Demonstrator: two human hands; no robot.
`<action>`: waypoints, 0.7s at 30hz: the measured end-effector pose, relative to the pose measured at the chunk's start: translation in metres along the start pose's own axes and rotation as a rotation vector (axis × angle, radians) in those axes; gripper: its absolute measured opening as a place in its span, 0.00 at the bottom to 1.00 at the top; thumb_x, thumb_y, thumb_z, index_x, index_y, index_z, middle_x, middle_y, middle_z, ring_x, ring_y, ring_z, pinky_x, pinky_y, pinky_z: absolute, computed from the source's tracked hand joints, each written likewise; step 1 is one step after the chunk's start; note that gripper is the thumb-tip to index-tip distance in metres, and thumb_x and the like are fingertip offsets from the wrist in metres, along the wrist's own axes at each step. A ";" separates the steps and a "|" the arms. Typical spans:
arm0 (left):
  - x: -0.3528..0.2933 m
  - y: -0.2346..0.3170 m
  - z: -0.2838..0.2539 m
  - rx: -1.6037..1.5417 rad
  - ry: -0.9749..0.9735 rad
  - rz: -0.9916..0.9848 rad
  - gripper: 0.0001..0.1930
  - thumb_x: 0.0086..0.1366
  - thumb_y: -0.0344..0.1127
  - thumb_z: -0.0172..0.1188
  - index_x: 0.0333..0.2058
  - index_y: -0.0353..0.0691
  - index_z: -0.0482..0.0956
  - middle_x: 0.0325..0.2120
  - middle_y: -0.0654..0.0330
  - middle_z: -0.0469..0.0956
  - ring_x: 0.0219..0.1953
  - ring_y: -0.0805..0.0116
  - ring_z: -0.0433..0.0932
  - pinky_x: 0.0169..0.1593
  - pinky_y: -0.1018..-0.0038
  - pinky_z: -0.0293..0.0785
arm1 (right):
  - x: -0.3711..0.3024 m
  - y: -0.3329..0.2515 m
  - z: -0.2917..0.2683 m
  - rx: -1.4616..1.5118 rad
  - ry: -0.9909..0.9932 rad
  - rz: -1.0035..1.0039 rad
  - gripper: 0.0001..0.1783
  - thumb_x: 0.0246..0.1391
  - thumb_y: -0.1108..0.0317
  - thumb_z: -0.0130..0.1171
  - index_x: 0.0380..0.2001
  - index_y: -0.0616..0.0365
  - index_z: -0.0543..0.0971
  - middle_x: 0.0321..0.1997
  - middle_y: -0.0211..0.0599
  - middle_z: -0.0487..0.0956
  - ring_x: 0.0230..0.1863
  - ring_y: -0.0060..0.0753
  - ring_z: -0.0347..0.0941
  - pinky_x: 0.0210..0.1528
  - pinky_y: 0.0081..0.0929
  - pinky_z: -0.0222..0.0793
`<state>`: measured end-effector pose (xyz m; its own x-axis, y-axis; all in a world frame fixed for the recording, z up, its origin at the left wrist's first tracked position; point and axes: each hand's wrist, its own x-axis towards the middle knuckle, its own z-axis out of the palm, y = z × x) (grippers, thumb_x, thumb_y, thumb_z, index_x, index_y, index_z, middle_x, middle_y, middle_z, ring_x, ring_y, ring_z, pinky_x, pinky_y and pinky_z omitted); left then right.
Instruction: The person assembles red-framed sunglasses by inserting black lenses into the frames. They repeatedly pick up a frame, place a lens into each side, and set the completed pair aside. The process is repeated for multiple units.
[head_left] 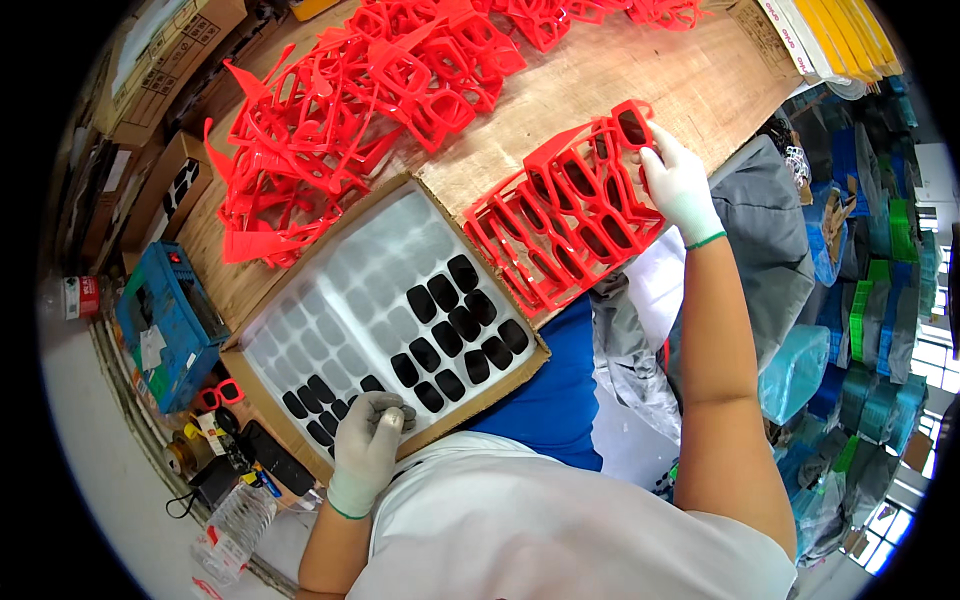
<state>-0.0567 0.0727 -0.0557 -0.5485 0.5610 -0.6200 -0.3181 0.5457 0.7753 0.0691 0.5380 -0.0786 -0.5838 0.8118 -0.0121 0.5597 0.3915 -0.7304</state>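
Note:
My right hand (680, 185), in a white glove with a green cuff, is closed on a pair of red sunglasses (632, 126) with dark lenses. That pair is at the far right end of a row of red sunglasses (570, 215) on the table. My left hand (366, 450), gloved the same way, is curled over the near edge of a shallow cardboard box (408, 178). Its thumb and fingers are pressed together, and whatever lies between them is hidden. Inside the box, dark lenses (464, 323) sit in rows on a pale translucent sheet, with fainter rows showing through it.
A tangled heap of red glasses frames (340, 120) covers the table's far left. A blue crate (165, 320), a phone (275, 457) and a clear plastic container (238, 525) are at the left. Cardboard boxes (175, 60) stand behind. Grey cloth (765, 225) hangs at the right.

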 end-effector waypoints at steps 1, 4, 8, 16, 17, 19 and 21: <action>-0.001 0.000 -0.001 -0.014 0.009 -0.001 0.12 0.70 0.34 0.51 0.45 0.30 0.74 0.34 0.55 0.80 0.37 0.69 0.80 0.43 0.72 0.77 | -0.003 -0.001 -0.003 -0.024 0.036 -0.015 0.21 0.62 0.69 0.54 0.58 0.57 0.76 0.30 0.47 0.82 0.32 0.35 0.82 0.40 0.32 0.76; -0.008 -0.003 -0.003 -0.042 0.033 -0.006 0.13 0.70 0.35 0.51 0.45 0.30 0.74 0.34 0.55 0.81 0.36 0.69 0.80 0.43 0.72 0.77 | -0.017 -0.015 -0.009 -0.091 0.078 -0.061 0.20 0.60 0.69 0.55 0.56 0.57 0.77 0.36 0.52 0.83 0.36 0.45 0.83 0.43 0.36 0.77; -0.009 -0.010 0.000 -0.034 0.003 0.019 0.13 0.71 0.35 0.52 0.45 0.30 0.74 0.35 0.54 0.81 0.37 0.69 0.80 0.44 0.72 0.77 | -0.041 -0.023 0.003 -0.335 0.003 -0.219 0.19 0.60 0.64 0.55 0.52 0.60 0.79 0.44 0.55 0.82 0.47 0.58 0.79 0.52 0.47 0.75; -0.021 -0.012 0.004 0.006 -0.026 0.014 0.12 0.70 0.32 0.51 0.46 0.29 0.73 0.38 0.53 0.80 0.40 0.67 0.80 0.48 0.70 0.77 | -0.039 -0.016 0.019 -0.439 0.029 -0.215 0.21 0.58 0.59 0.58 0.49 0.63 0.78 0.44 0.57 0.81 0.49 0.58 0.77 0.53 0.48 0.73; -0.022 -0.016 0.002 0.000 -0.011 0.021 0.13 0.70 0.33 0.52 0.46 0.28 0.74 0.38 0.53 0.81 0.40 0.67 0.80 0.48 0.71 0.77 | -0.042 -0.015 0.020 -0.438 0.048 -0.201 0.22 0.58 0.59 0.59 0.49 0.64 0.78 0.45 0.57 0.81 0.49 0.58 0.77 0.54 0.48 0.73; -0.025 -0.023 -0.002 -0.012 0.021 0.035 0.14 0.69 0.34 0.53 0.46 0.26 0.76 0.37 0.52 0.83 0.40 0.67 0.81 0.48 0.71 0.77 | -0.044 -0.018 0.020 -0.419 0.106 -0.255 0.23 0.58 0.59 0.60 0.50 0.64 0.78 0.46 0.57 0.81 0.50 0.57 0.77 0.55 0.47 0.72; -0.029 -0.021 -0.004 -0.037 0.042 0.023 0.14 0.69 0.34 0.54 0.45 0.26 0.76 0.37 0.52 0.83 0.40 0.67 0.81 0.48 0.72 0.76 | -0.046 -0.021 0.025 -0.367 0.198 -0.372 0.24 0.57 0.59 0.62 0.51 0.65 0.77 0.47 0.55 0.81 0.50 0.56 0.77 0.56 0.45 0.72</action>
<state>-0.0370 0.0431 -0.0532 -0.5880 0.5457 -0.5970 -0.3334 0.5090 0.7936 0.0691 0.4820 -0.0797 -0.6796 0.6419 0.3552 0.5257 0.7638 -0.3744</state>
